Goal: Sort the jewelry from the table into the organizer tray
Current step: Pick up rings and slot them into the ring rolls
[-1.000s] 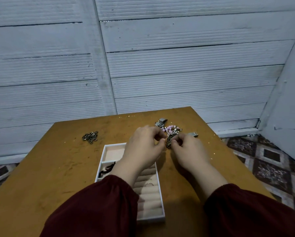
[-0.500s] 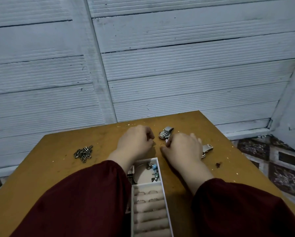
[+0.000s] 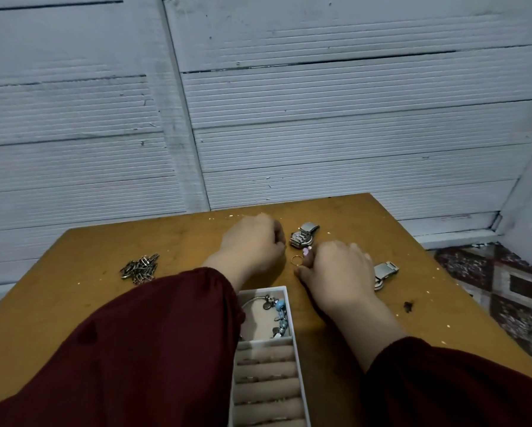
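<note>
My left hand (image 3: pixel 252 245) rests on the wooden table (image 3: pixel 83 303) with its fingers curled under; nothing shows in it. My right hand (image 3: pixel 338 269) lies to its right, fingers curled, pinching a small pink beaded piece (image 3: pixel 306 250) at its fingertips. A thin gold ring (image 3: pixel 296 260) lies on the table beside that thumb. A silver watch (image 3: pixel 303 237) sits just beyond both hands. The white organizer tray (image 3: pixel 290 318) lies below the hands, partly under my left sleeve. A charm bracelet (image 3: pixel 277 312) with blue beads lies in its top compartment, above several padded ring rolls (image 3: pixel 267 392).
A pile of dark metal clips (image 3: pixel 140 269) lies at the table's left. A second silver watch band (image 3: pixel 385 271) shows behind my right hand. A small dark bit (image 3: pixel 407 306) sits near the right edge. A white panelled wall (image 3: pixel 289 118) stands behind the table.
Both hands held a pink beaded bracelet above the table a second ago; now they rest low on the table, slightly apart. The view has shifted left, so the tray looks further right.
</note>
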A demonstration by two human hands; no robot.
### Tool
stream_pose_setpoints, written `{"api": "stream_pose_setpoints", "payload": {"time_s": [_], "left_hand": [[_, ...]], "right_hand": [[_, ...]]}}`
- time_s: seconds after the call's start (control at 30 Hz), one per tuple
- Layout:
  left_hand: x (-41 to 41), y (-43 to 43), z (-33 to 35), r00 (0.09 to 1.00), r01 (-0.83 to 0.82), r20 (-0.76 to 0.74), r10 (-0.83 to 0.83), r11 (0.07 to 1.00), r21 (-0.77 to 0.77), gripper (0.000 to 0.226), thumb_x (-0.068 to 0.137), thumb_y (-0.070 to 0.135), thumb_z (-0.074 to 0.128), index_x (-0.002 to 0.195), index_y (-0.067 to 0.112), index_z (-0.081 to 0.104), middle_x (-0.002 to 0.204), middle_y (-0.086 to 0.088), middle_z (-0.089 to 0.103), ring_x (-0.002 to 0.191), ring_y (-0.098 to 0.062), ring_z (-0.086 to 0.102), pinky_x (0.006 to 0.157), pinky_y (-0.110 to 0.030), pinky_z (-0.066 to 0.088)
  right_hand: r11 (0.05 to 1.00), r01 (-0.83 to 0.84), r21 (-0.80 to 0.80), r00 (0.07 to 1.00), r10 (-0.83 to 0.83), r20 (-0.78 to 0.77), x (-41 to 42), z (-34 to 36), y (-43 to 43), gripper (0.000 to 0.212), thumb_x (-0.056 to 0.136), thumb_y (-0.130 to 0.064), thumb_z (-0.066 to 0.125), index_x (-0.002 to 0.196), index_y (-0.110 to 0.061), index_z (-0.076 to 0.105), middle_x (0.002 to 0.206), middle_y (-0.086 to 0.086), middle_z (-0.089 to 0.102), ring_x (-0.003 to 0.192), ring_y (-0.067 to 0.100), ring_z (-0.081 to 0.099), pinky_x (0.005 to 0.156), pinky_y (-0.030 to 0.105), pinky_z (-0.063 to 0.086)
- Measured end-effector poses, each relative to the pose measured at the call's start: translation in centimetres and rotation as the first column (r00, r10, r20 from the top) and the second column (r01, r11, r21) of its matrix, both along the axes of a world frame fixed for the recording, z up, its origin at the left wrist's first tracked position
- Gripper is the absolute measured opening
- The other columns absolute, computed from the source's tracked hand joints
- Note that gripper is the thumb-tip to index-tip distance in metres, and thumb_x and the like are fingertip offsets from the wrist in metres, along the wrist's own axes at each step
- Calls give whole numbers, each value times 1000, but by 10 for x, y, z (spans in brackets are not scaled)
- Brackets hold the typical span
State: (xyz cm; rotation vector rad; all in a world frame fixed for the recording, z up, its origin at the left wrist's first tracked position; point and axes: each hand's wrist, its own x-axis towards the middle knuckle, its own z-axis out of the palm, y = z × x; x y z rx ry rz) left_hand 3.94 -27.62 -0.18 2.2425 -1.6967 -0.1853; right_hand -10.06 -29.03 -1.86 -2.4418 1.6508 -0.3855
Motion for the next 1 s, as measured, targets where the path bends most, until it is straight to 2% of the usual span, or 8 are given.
{"api": "stream_pose_setpoints", "payload": {"time_s": [0.17,0.3,0.4,0.53,0.67,0.77,0.9,1.0], "left_hand": [[-6,-6,-5,999,21,24,-22,999,35,9,85,23,59,87,27,67,97,-1,68,96,-24,61,83,-38,53],[-11,-10,-7,997,52,48,-55,997,60,12,83,36,67,88,25,66,96,0,67,94,-22,60,78,-34,52],[-14,-13,-9,990,56,121,-67,994,92,21,81,43,67,91,25,65,98,0,66,96,-23,60,76,-33,51],[-18,-16,-8,975,41,211,-67,991,125,27,83,39,66,103,21,64,105,-4,65,101,-26,59,81,-37,51],[-18,-22,-8,987,34,149,-67,976,214,22,84,34,66,98,18,67,103,-4,66,98,-27,60,82,-37,51],[-16,-25,-7,994,39,85,-62,966,255,14,85,32,67,82,18,63,101,-3,66,95,-26,60,76,-31,46],[-16,-22,-6,997,63,24,-69,976,207,17,86,26,68,81,24,52,98,-3,59,94,-24,55,78,-31,43],[-15,-18,-7,996,85,-27,-82,983,163,17,86,24,68,80,23,53,93,-1,59,88,-21,53,74,-29,40]], "right_hand": [[1000,-13,21,1000,13,-9,-1,-3,-1,32,90,-46,56,110,-23,65,124,7,59,120,30,48,97,38,38],[999,-26,47,1000,26,3,-1,-4,-2,30,90,-46,55,106,-22,67,122,7,60,119,31,49,97,38,38],[999,-20,47,1000,20,4,-2,-3,-2,35,89,-49,54,107,-21,66,122,8,58,118,31,48,96,38,37],[999,-4,33,1000,5,-13,-5,-2,-2,37,87,-52,55,103,-20,65,120,7,59,116,31,48,94,38,37],[999,-17,37,1000,17,-10,-4,-1,-1,33,88,-50,54,101,-23,68,119,7,59,116,31,49,93,38,38],[999,-18,46,1000,18,-11,-4,-1,-1,32,88,-50,55,99,-22,67,120,7,59,116,31,50,93,37,38],[998,-13,57,1000,14,-19,-4,0,0,37,88,-51,54,106,-20,64,126,7,57,120,31,49,96,38,38],[998,-11,55,999,14,-44,-5,2,1,43,89,-52,53,111,-17,61,129,9,56,122,32,48,97,38,37]]}}
